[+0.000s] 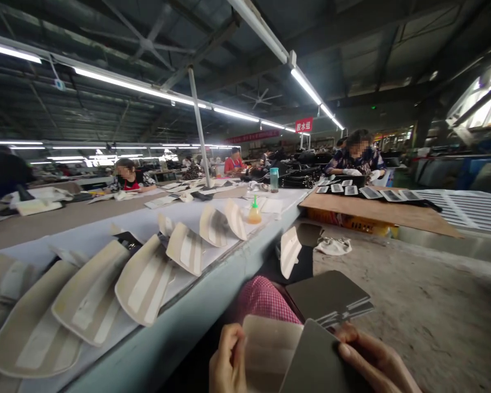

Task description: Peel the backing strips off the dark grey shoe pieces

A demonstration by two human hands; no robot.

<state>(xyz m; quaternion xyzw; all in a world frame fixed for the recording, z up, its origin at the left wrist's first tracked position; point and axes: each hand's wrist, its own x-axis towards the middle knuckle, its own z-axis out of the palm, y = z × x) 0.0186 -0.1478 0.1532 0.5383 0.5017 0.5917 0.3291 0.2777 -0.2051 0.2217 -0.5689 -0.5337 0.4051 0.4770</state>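
Left hand (227,363) pinches beige panel (270,346) by its left edge; right hand (378,363) clamps dark panel (319,363) overlapping it, near bottom centre; both look thin, light, bendy; edge grip suits; similar beige pieces (143,281) on table (188,322) left.

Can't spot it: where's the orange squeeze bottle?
Head view, centre: orange squeeze bottle on the long table, right of the farthest cream piece, before the blue water bottle.

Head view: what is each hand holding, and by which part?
The left hand pinches the beige piece by its left edge; the right hand holds the dark piece, lying over the beige one, by its right edge.
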